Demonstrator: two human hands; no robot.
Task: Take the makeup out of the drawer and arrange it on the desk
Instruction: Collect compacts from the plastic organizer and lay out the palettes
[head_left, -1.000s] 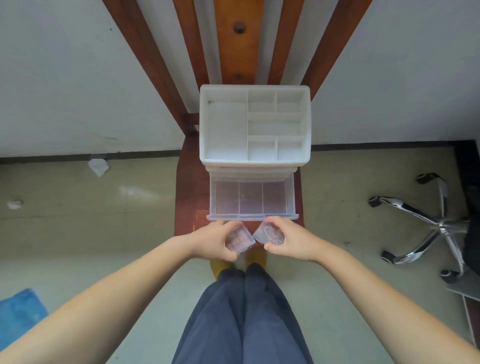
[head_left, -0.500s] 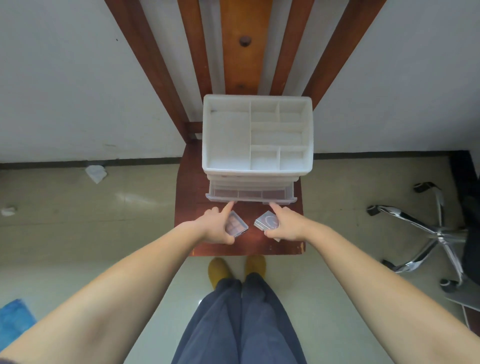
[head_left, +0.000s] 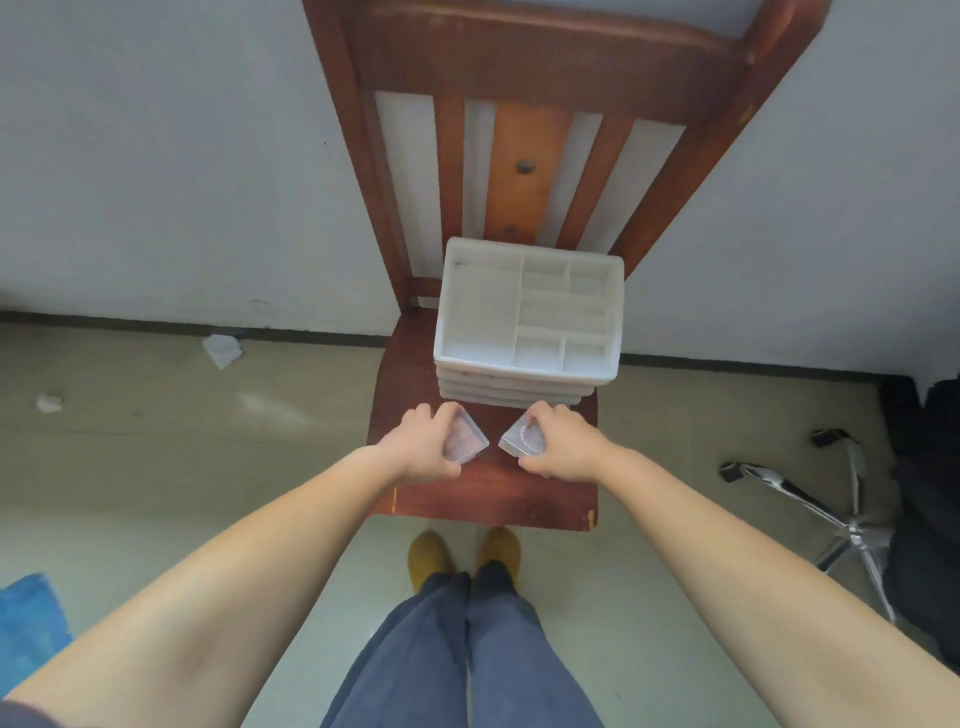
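A white plastic drawer organizer (head_left: 527, 322) stands on a brown wooden chair seat (head_left: 488, 496), its drawers pushed in and its top tray empty. In front of it, my left hand (head_left: 421, 444) grips a small clear makeup case (head_left: 466, 441) with a pinkish inside. My right hand (head_left: 561, 441) grips a second small clear makeup case (head_left: 524, 439) with a round shape inside. Both cases sit just above the seat, a few centimetres apart.
The chair's slatted back (head_left: 524, 161) rises against a grey wall. A chrome swivel-chair base (head_left: 831, 514) stands on the floor at the right. Crumpled paper (head_left: 222, 351) lies at the left wall. A blue cloth (head_left: 28, 618) is at the lower left. My yellow shoes (head_left: 462, 556) are under the seat's front edge.
The clear bottom drawer, open a second ago, was pushed in by my fingers and is now shut. Both hands have drawn back a little, still holding the two cases.
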